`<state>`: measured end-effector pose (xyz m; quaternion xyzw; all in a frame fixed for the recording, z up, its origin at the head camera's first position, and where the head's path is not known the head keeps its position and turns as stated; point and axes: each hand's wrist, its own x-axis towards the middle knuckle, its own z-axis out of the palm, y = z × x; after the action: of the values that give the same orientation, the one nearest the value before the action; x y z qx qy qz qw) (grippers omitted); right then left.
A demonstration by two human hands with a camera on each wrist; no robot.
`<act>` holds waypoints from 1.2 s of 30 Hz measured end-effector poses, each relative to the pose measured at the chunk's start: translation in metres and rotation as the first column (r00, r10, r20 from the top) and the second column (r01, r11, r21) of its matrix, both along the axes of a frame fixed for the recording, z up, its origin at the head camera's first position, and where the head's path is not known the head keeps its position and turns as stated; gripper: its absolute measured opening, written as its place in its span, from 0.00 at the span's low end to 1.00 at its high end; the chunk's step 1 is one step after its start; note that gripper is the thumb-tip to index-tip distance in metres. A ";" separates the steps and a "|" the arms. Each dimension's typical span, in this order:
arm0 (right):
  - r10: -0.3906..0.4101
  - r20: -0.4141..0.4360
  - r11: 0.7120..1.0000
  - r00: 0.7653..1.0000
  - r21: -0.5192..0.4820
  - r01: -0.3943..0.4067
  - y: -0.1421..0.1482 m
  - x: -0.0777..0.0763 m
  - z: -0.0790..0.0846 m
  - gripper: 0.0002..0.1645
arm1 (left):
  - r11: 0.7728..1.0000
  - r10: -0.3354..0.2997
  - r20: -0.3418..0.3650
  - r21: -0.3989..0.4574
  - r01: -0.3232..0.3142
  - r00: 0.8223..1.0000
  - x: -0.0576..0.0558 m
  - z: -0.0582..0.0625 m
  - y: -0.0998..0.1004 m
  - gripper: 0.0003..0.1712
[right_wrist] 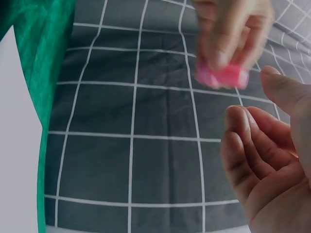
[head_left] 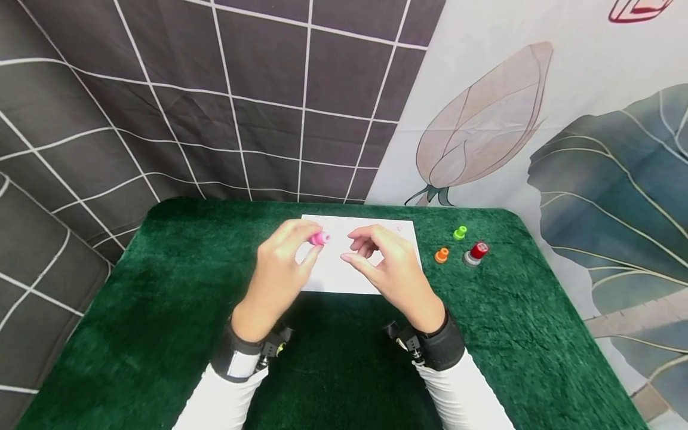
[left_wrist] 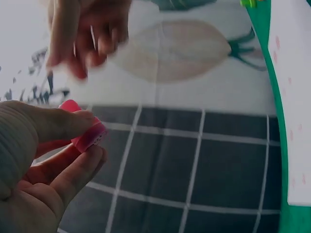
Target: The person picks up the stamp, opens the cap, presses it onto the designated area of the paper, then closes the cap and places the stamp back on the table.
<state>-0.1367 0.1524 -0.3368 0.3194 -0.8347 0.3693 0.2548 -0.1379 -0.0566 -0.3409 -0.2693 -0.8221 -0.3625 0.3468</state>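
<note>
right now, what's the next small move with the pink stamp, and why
Probably bring the right hand across to take the pink stamp: the left hand pinches it between thumb and finger, while the right holds nothing, close by, its thumb and fingers parted towards the stamp.

paper [head_left: 344, 276]: on table [head_left: 177, 257], toward back | left hand [head_left: 280, 257], held stamp [head_left: 320, 238]: over paper's left (head view) | right hand [head_left: 391, 264]: over its right | right of paper: inner stamp [head_left: 441, 255], rear stamp [head_left: 459, 233], outer stamp [head_left: 478, 251] | backdrop [head_left: 269, 119]: behind table
</note>
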 end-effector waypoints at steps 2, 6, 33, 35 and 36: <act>-0.002 0.006 1.000 1.000 0.006 0.002 0.003 -0.001 0.000 0.20 | 0.999 0.039 0.016 0.025 -0.039 0.999 -0.007 -0.003 -0.010 0.13; -0.005 0.019 1.000 1.000 0.023 0.004 0.011 -0.005 -0.002 0.20 | 0.994 0.080 0.074 0.069 -0.085 0.994 -0.022 -0.008 -0.034 0.11; -0.105 -0.007 0.827 0.994 0.554 0.091 0.108 -0.026 -0.002 0.15 | 0.967 0.252 0.431 -0.141 -0.211 0.867 -0.084 -0.068 -0.158 0.08; -0.126 -0.013 0.808 0.992 0.579 0.110 0.117 -0.030 0.001 0.15 | 0.966 0.255 0.460 -0.147 -0.210 0.851 -0.087 -0.073 -0.166 0.08; -0.140 -0.008 0.797 0.990 0.592 0.117 0.121 -0.033 0.002 0.15 | 0.966 0.258 0.475 -0.151 -0.210 0.841 -0.088 -0.075 -0.169 0.08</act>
<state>-0.1698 0.2736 -0.3351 0.3188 -0.9322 0.0787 0.1524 -0.2255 -0.2260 -0.4163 -0.0819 -0.9257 -0.3350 0.1556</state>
